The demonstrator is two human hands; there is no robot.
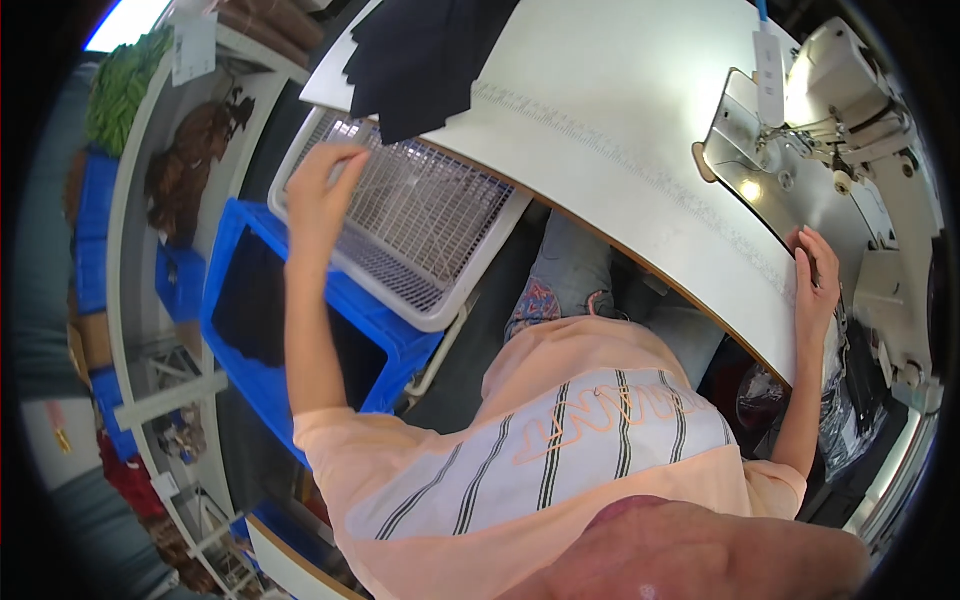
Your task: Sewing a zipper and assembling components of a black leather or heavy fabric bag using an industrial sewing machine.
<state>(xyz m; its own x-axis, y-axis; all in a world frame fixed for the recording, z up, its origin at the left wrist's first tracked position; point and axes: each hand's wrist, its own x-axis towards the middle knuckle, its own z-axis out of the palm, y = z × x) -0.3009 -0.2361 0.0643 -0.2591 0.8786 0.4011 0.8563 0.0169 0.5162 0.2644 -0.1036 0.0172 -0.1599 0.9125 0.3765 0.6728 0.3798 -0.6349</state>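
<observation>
My left hand (322, 185) is raised over the white plastic basket (440, 316) at the left end of the table. Its thumb and fingers point toward the black fabric pieces (420, 75), with a small gap between, and I see nothing held. Those pieces lie fanned in a stack at the table's far left, their corners hanging past the edge. My right hand (818, 275) rests at the right end of the white table (620, 110), by the sewing machine bed (770, 190). Its fingers are stretched out and hold nothing I can see.
The sewing machine head (835, 80) stands at the far right. A blue crate (225, 300) with dark contents sits under the basket. Shelves (135, 200) with blue bins and a green bundle (125, 95) line the left. Clear plastic bags (850, 420) lie below the table's right end.
</observation>
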